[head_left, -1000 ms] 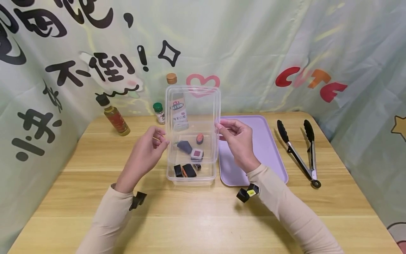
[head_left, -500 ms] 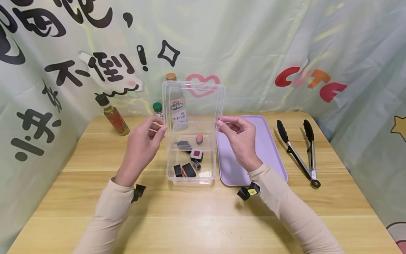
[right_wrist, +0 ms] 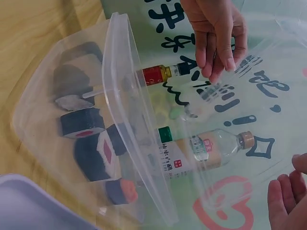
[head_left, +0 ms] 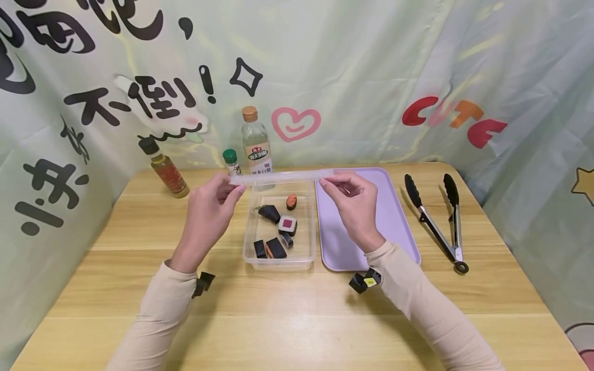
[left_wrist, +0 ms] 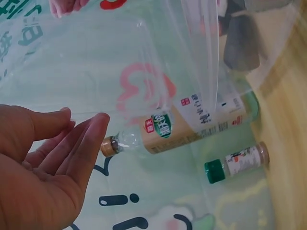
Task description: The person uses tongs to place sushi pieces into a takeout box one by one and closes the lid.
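Observation:
Between my two hands a clear plastic lid [head_left: 283, 178] is held nearly edge-on to the head view, above the far end of a clear plastic box [head_left: 280, 261]. My left hand [head_left: 206, 219] pinches the lid's left edge between thumb and fingers; my right hand [head_left: 355, 206] pinches the right edge. In the box lie several sushi pieces: a dark cone-shaped hand roll [head_left: 269, 212], a small orange-topped piece [head_left: 291, 201], a square roll with a red centre [head_left: 287, 224] and dark-wrapped pieces [head_left: 276, 248] at the near end. The right wrist view shows the box's raised rim [right_wrist: 136, 124] from the side.
A purple tray [head_left: 390, 216] lies right of the box, with black-tipped tongs [head_left: 452, 247] spread beyond it. Behind stand a clear bottle with an orange cap [head_left: 257, 144] and a green-capped jar [head_left: 231, 161]. An oil bottle [head_left: 169, 175] stands far left, near the cloth backdrop.
The lid has lifted off the box and swung from a steep, see-through face to nearly edge-on. Both hands rose slightly and moved a little apart, uncovering the sushi and the bottle behind.

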The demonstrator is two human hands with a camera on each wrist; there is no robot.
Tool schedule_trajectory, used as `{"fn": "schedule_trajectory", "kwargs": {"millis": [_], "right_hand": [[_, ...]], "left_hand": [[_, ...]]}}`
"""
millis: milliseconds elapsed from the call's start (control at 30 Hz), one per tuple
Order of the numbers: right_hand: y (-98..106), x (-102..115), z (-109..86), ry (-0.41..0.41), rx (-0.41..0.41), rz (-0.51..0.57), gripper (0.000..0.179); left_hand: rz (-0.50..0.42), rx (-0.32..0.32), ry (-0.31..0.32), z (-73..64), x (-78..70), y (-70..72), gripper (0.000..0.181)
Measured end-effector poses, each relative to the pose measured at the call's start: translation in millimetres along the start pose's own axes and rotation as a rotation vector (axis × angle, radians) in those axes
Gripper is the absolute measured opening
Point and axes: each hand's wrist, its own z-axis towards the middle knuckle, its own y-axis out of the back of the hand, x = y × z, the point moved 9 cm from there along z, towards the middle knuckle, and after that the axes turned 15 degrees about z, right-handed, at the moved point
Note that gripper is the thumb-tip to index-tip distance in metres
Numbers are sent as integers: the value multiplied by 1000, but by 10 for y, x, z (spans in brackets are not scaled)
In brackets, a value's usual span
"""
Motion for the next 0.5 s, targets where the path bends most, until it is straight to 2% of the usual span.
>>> {"fn": "schedule_trajectory", "kwargs": {"millis": [300,500], "right_hand": [[-4,-11,-73,-6,21,20,15],[21,-58,-114,-24,21,6,16]], "left_hand": [[-199,147,113,-59,128,-179,18],[-255,172,125,-91,160,-229,21]]}}
